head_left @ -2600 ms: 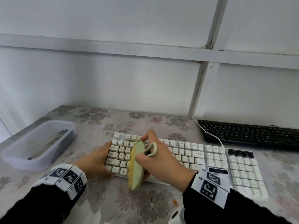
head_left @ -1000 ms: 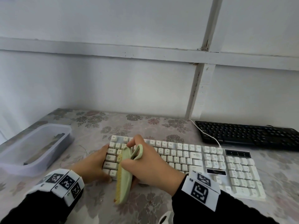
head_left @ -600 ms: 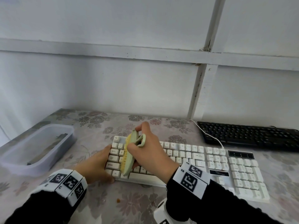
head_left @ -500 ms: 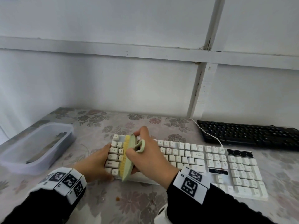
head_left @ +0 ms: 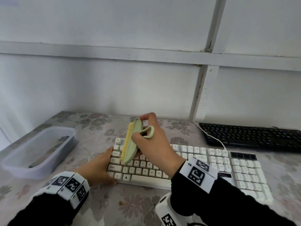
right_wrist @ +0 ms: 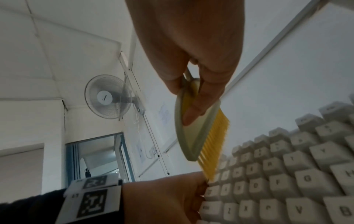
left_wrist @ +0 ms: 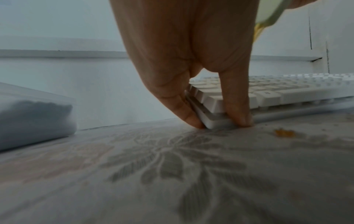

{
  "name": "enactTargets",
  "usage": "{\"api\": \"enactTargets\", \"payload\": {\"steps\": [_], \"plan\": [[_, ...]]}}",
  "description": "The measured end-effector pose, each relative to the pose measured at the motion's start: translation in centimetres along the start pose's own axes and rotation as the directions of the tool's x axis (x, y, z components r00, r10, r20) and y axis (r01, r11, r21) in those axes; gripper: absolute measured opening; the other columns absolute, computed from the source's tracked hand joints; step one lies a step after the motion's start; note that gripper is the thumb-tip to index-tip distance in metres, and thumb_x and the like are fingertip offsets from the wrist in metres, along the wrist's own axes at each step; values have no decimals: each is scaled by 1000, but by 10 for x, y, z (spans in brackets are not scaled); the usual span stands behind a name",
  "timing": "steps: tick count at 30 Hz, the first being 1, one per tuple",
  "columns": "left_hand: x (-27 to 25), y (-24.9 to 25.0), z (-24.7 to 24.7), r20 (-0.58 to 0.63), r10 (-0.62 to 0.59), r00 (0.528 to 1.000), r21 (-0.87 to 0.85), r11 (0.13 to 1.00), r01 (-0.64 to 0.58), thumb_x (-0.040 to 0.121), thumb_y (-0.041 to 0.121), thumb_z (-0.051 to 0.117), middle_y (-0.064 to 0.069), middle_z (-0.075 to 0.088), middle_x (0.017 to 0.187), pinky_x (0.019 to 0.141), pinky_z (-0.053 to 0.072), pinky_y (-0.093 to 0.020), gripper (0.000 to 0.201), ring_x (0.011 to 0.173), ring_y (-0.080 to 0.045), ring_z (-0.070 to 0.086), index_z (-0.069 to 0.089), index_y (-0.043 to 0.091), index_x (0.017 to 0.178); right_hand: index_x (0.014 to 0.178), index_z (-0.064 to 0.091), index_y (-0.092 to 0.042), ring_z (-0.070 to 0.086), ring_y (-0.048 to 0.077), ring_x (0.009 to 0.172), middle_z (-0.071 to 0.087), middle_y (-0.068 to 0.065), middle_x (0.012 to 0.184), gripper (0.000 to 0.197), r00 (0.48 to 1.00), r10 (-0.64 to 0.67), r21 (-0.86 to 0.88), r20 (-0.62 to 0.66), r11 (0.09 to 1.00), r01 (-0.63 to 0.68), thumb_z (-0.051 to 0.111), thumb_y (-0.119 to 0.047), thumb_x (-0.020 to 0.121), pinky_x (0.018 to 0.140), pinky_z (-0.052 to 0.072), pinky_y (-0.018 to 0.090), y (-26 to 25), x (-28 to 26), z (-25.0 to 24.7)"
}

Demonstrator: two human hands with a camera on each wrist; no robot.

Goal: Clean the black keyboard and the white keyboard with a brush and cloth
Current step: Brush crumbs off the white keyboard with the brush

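Observation:
A white keyboard (head_left: 192, 163) lies in front of me on the flowered table. My right hand (head_left: 151, 144) grips a pale green brush (head_left: 132, 142) with yellow bristles (right_wrist: 214, 145), lifted and tilted over the keyboard's left end, the lower bristle tips near the keys. My left hand (head_left: 99, 168) pinches the keyboard's near left corner (left_wrist: 210, 119), thumb and finger on either side, tips on the table. A black keyboard (head_left: 250, 137) lies at the back right. No cloth is in view.
A clear plastic box (head_left: 39, 149) stands at the left of the table. A white cable (head_left: 210, 136) runs from the white keyboard past the black one. A small orange crumb (head_left: 120, 202) lies on the table in front. A white wall rises close behind.
My right hand has swept the brush down the left keys toward me, then lifted it back up and away over the top rows. The left hand has stayed on the corner.

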State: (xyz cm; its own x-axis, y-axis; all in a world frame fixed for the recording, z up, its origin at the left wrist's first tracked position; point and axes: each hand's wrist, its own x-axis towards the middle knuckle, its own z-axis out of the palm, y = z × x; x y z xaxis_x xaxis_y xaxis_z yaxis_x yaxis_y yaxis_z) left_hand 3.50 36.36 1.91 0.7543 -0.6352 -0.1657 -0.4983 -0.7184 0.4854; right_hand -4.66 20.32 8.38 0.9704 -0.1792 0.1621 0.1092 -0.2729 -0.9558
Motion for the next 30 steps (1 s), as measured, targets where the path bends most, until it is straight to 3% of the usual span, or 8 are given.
{"api": "enactTargets", "payload": {"steps": [6,8,11,13,16,21,25,30], "plan": [[1,-1,2,-24,5,1000,-18,1000,-6,66,17,76,30,36,100,70,35,1,89,95,4,43,11,41,122,112,34,-17,51,17,55,50,2,70,29,998,-13,-181,67,983,25,48,-10,88,57,56,50,15,-6,16],[2,-3,2,-28,12,1000,-40,999,-14,66,18,76,29,38,102,71,34,3,89,95,7,45,14,39,126,108,35,-16,47,12,54,48,0,69,26,994,1,-186,110,982,19,48,-9,87,53,55,40,22,-15,20],[2,-3,2,-30,34,999,-60,998,-35,67,23,78,34,36,103,72,33,6,89,92,17,45,16,38,129,105,37,-14,40,2,44,45,-3,65,23,981,32,-199,193,980,8,50,-9,87,43,35,22,25,-25,20],[1,-2,3,-35,34,999,-52,998,-36,68,25,77,38,31,101,71,31,8,87,89,18,42,14,40,125,105,40,-14,45,0,46,48,-2,70,23,972,91,-176,217,983,-53,50,-9,86,41,37,18,19,-25,14],[2,-3,3,-29,23,999,-25,999,-24,68,21,76,36,31,101,72,33,4,88,90,11,42,11,40,124,106,40,-16,65,24,68,57,12,93,24,985,109,-58,134,993,-102,50,-9,86,53,58,34,5,-16,6],[0,1,0,-4,-13,1000,26,1000,13,69,19,76,19,34,110,77,26,-5,97,102,1,36,12,27,141,112,35,-20,66,36,70,61,22,90,30,999,-33,-66,-29,997,31,49,-8,88,57,56,52,1,5,11],[1,0,1,3,-34,999,14,999,34,67,21,77,16,37,112,83,29,-9,100,102,-1,38,11,26,142,112,34,-18,63,31,69,58,14,91,29,998,11,-152,65,988,-1,48,-9,88,58,58,49,10,4,22],[2,-4,4,-26,-9,1000,-31,999,8,68,25,76,17,42,112,73,35,0,91,97,3,45,15,33,136,107,36,-14,56,19,66,53,3,80,24,979,63,-188,195,982,-26,50,-10,88,60,58,44,16,-10,26]]}}
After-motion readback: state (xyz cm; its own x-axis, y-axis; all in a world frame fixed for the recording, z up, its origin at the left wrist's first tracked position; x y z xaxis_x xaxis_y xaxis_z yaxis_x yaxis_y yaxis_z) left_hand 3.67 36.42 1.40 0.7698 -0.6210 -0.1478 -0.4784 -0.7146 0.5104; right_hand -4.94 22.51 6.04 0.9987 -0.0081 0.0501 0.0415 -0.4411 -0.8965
